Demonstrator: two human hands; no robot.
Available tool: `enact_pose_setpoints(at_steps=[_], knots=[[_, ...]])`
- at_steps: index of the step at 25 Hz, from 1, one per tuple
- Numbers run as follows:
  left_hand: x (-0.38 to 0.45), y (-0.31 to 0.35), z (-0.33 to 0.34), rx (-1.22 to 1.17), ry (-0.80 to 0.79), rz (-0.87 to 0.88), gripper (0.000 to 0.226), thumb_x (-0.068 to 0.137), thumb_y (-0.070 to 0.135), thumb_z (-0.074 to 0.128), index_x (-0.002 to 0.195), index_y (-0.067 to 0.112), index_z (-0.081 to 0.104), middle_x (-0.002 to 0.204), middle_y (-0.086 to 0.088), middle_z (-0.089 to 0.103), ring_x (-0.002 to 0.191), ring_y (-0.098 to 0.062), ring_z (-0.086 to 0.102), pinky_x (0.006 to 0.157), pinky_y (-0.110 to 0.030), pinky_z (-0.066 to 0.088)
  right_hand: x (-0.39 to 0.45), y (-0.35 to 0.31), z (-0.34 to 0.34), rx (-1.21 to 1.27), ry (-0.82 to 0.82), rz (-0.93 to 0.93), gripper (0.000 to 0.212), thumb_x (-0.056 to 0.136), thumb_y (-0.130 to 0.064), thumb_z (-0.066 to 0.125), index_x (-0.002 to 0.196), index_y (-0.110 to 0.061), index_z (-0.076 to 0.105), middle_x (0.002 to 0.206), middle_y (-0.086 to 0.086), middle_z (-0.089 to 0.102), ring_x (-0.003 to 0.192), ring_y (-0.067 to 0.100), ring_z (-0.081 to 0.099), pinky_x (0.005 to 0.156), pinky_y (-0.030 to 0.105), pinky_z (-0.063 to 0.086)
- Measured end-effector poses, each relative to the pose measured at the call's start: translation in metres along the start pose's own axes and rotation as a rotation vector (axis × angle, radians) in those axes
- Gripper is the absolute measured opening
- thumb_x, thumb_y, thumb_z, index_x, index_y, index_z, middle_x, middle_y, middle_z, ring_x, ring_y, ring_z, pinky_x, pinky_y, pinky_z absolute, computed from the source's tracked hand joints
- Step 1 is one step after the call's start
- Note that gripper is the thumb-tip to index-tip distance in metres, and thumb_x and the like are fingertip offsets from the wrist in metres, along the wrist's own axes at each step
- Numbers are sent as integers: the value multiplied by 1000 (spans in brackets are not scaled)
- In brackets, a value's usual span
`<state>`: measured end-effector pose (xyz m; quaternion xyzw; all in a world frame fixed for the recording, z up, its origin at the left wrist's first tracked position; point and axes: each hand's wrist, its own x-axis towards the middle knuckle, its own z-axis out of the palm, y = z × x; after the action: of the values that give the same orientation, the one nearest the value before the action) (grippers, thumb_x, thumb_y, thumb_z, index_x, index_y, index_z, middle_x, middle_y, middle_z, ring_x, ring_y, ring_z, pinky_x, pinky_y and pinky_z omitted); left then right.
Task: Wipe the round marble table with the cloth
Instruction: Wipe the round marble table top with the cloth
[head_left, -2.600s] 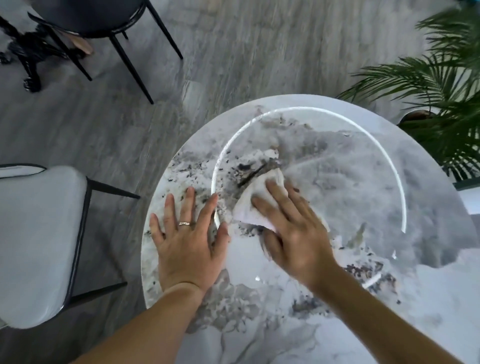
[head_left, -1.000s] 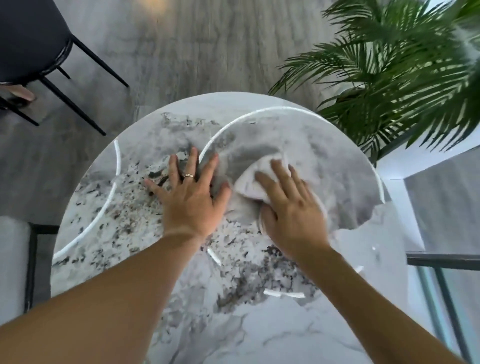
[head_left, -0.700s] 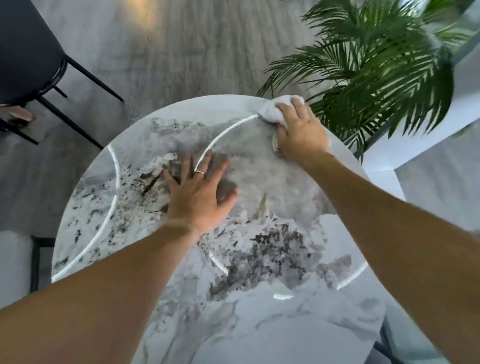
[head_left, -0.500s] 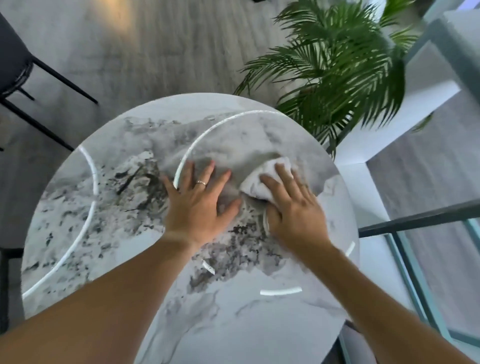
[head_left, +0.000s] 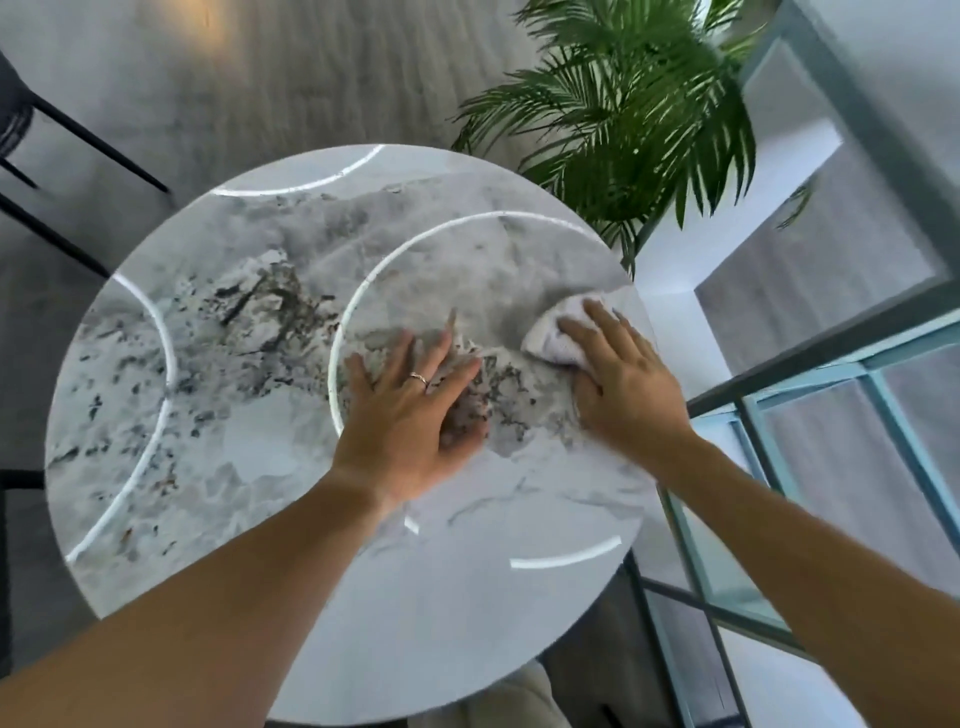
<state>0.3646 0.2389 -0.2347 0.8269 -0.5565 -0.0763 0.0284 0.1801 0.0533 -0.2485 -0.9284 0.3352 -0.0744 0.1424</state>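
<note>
— Why is your left hand lying flat on the bench when it has nothing to wipe with?

— I judge it as a brace. I lean over the round marble top, so I spread that palm on the stone, fingers fanned and open, holding nothing. It steadies me while the other hand works. A ring sits on one finger; otherwise that grip is empty.

— And the cloth?

— The cloth is under my right hand, bunched and pressed against the marble. Its pale folds stick out beyond my fingertips and to the left of them, toward my resting hand. My fingers lie stretched over it rather than curled round it, so the grip is a flat press from above, not a pinch. The thumb is tucked on the side nearest my left hand; I cannot tell whether it hooks a fold.

— Where on the bench is that?

— Close to the rim on my right side, just beside the plant, whose fronds hang near the edge beyond my knuckles. My two hands are near each other but apart, with dark-veined marble between them.

— Why press flat?

— I think a wide palm spreads the pressure and keeps the cloth from slipping out as it slides.
</note>
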Motion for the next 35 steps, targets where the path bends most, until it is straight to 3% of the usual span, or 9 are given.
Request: enact_pose_setpoints(at_steps=[5, 11, 14, 18, 22, 25, 29, 33, 35], knots=[[-16, 3, 1, -64, -9, 5, 66, 92, 64, 41, 152, 38, 33, 167, 2, 17, 153, -35, 11, 114, -73, 10, 79, 11, -18, 49, 18, 171, 49, 95, -28, 42, 144, -31, 38, 164, 5, 27, 146, 36, 31, 119, 53, 31], [-57, 10, 9, -90, 21, -4, 64, 91, 62, 36, 150, 38, 36, 165, -3, 27, 152, -35, 15, 115, -71, 9, -118, -31, 0, 21, 54, 125, 52, 92, -31, 37, 144, -33, 39, 161, 7, 34, 146, 36, 34, 116, 54, 36], [-69, 12, 11, -78, 16, 23, 58, 92, 60, 39, 146, 39, 39, 164, -3, 28, 152, -36, 16, 114, -71, 11, -68, -14, -10, 13, 24, 73, 49, 97, -31, 39, 146, -35, 35, 164, 4, 27, 148, 35, 30, 115, 56, 37], [-78, 2, 7, -61, -15, 67, 57, 93, 59, 38, 148, 40, 35, 163, -3, 29, 151, -34, 19, 114, -68, 19, -7, -11, -19, 38, 44, 259, 46, 97, -26, 40, 143, -32, 38, 164, 5, 26, 146, 36, 32, 112, 56, 40], [-107, -15, 6, -97, -21, 7, 54, 96, 55, 35, 148, 38, 36, 165, -1, 26, 152, -29, 16, 117, -65, 17, -122, -74, 6, 2, 97, 145, 52, 92, -15, 45, 143, -26, 43, 161, 11, 34, 145, 38, 35, 114, 55, 40], [-135, -34, 4, -99, -6, -70, 47, 102, 45, 35, 149, 38, 39, 163, -3, 30, 152, -30, 18, 117, -64, 18, -190, -145, 33, 86, -26, 33, 53, 95, -22, 44, 148, -28, 41, 164, 7, 29, 151, 36, 25, 122, 48, 28], [-159, -62, 1, -86, 5, -128, 48, 102, 50, 28, 147, 40, 41, 163, -2, 31, 151, -29, 20, 118, -61, 17, -146, -85, 7, -52, -141, -293, 49, 101, -35, 39, 149, -30, 39, 165, 3, 27, 152, 32, 23, 121, 46, 26], [-162, -70, 2, -93, 3, -192, 53, 96, 59, 30, 143, 39, 45, 161, -3, 33, 150, -30, 21, 118, -62, 16, -77, -41, -19, -9, -33, 255, 50, 101, -23, 40, 150, -31, 34, 166, 3, 21, 152, 35, 20, 118, 58, 32], [-167, -75, 1, -119, 2, -282, 56, 93, 61, 32, 143, 38, 45, 161, -3, 33, 150, -31, 20, 118, -62, 15, -110, -90, -1, -19, 18, 221, 53, 99, -19, 43, 151, -28, 33, 166, 6, 23, 151, 37, 23, 115, 59, 37]])
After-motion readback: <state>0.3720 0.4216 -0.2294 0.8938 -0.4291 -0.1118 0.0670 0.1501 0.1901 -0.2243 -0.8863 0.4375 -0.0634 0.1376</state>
